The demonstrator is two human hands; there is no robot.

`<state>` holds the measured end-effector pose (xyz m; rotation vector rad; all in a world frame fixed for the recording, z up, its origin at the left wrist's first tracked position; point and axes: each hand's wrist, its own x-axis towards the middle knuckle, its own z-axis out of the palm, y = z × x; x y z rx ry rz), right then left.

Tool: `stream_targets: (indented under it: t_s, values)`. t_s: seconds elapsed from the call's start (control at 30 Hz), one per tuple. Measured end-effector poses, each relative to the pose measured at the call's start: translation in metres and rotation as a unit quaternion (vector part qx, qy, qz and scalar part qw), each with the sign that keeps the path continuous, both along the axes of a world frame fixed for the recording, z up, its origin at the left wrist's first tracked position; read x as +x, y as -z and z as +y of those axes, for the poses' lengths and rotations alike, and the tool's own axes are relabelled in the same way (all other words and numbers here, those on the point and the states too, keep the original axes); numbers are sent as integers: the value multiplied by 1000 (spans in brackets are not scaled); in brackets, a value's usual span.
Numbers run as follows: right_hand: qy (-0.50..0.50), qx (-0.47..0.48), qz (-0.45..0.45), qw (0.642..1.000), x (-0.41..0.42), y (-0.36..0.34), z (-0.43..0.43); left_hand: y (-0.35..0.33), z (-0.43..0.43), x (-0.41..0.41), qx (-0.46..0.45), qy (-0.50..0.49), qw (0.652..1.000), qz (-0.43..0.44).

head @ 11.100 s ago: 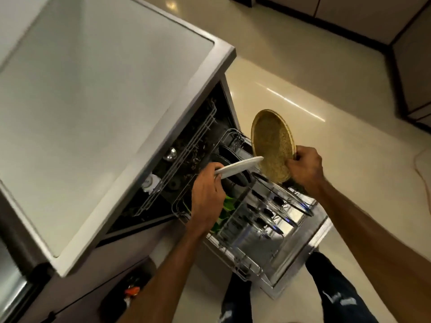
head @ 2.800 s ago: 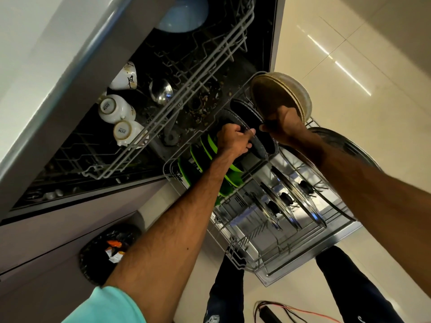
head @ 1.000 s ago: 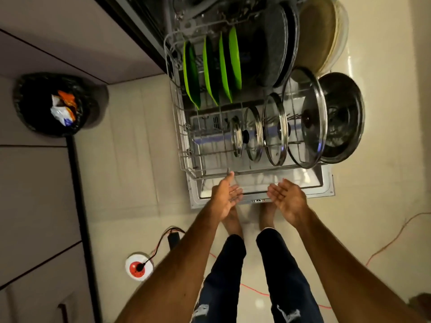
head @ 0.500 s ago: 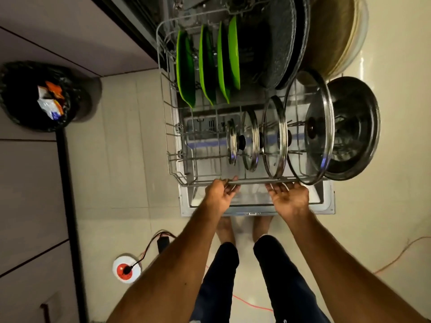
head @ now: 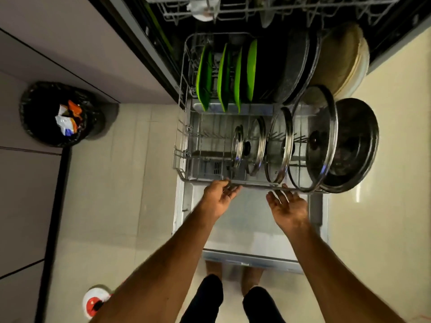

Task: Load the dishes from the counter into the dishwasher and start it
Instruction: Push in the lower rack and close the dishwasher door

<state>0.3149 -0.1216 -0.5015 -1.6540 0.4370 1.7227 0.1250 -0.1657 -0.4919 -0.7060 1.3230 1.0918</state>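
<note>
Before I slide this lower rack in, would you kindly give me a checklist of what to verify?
1. Left hand grips front rail of silver wire lower rack: ok.
2. Right hand gripping too: not ok, straight fingers only touch it.
3. Green plastic plates upright in slots: ok.
4. Steel-rimmed glass lids upright: ok.
5. Dark round metal pan clears black dishwasher opening: cannot tell.
</note>
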Motion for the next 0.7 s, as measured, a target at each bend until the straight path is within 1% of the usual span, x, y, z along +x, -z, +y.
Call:
stream_targets:
  t_s: [0.2,0.27,0.37,0.53,0.7]
  values:
    - [-25,32,6,999,-22,5,49,14,49,-22,51,2,999,-9]
    - [-36,44,4,998,-32,5,64,13,66,-31,55,3,998,-5]
    - [-23,72,18,997,-43,10,91,13,94,-40,62,11,998,4]
    - [-28,109,20,993,-64,19,142,14,136,-58,95,4,995,8]
    - [-63,148,22,987,-86,17,189,17,182,-69,135,52,989,34]
